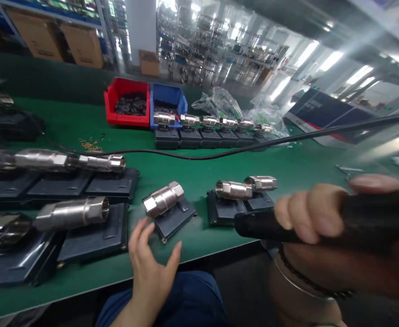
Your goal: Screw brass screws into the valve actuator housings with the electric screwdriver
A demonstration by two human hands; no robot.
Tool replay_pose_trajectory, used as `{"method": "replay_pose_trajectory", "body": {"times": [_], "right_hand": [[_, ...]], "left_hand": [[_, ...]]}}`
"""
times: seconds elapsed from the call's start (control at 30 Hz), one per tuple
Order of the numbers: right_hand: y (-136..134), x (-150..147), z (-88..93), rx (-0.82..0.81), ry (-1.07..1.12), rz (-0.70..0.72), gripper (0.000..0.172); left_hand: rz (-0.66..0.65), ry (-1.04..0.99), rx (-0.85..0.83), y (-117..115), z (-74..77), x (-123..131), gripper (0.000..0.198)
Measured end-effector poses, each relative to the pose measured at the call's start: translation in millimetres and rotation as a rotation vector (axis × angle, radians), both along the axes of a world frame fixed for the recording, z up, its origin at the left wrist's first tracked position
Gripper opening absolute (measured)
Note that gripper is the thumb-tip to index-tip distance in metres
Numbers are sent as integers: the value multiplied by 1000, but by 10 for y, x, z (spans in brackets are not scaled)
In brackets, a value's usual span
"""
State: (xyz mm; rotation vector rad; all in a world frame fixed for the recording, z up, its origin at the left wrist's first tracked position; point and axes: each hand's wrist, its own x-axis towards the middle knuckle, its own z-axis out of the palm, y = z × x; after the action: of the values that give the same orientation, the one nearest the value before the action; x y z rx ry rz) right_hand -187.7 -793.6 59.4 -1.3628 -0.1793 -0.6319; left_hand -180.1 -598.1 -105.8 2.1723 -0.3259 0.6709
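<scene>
A red bin [112, 109] and a blue bin [182, 102] stand side by side, touching, toward the far edge of the green desk [172, 165]. The red bin holds a heap of small dark parts [131, 104]; the blue bin also has small dark pieces in it, partly hidden by a metal pipe in front. Beyond the desk are brown cardboard boxes [83, 45], whose contents cannot be seen. A dark blue and white carton [325, 111] is at the far right, and crumpled clear plastic bags [223, 102] lie between it and the blue bin.

Nearest the left hand [152, 270] is a flat dark case [175, 221] with a short metal pipe [164, 199] on top, turned at an angle on the desk. The left hand is open, thumb spread away from the fingers, and holds nothing. Its fingertips are right by the near end of the pipe and the case's corner; whether they touch cannot be told. The right hand [313, 213] is wrapped around a black tool [258, 225], held to the right of the case and well apart from it. The tool's tip overlaps the view of a pair of similar cases [224, 210]. More such cases stand in rows [93, 231] left of the left hand. A black cord [192, 157] crosses behind the case, near some small brass-coloured screws [90, 145].
</scene>
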Motion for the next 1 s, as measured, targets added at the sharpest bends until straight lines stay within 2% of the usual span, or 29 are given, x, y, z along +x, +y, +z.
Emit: {"method": "replay_pose_trajectory", "body": {"times": [0.07,0.17,0.27,0.47,0.7,0.9,1.0], "right_hand": [[200,170,-42,-2,-62,82,29],[347,382,-123,-3,-59,125,27],[362,485,-191,-35,-44,163,28],[346,530,-228,-70,4,197,27],[343,613,-158,-143,68,389,29],[225,653,-91,-227,159,540,36],[210,639,-56,-286,169,534,37]], "left_hand": [[-47,217,109,91,-50,125,77],[-178,329,218,141,-124,324,93],[-258,313,251,174,-185,433,89],[-284,280,238,215,-220,421,79],[-223,210,258,165,-190,387,78],[-191,182,296,148,-157,375,76],[-225,207,271,152,-185,386,77]]}}
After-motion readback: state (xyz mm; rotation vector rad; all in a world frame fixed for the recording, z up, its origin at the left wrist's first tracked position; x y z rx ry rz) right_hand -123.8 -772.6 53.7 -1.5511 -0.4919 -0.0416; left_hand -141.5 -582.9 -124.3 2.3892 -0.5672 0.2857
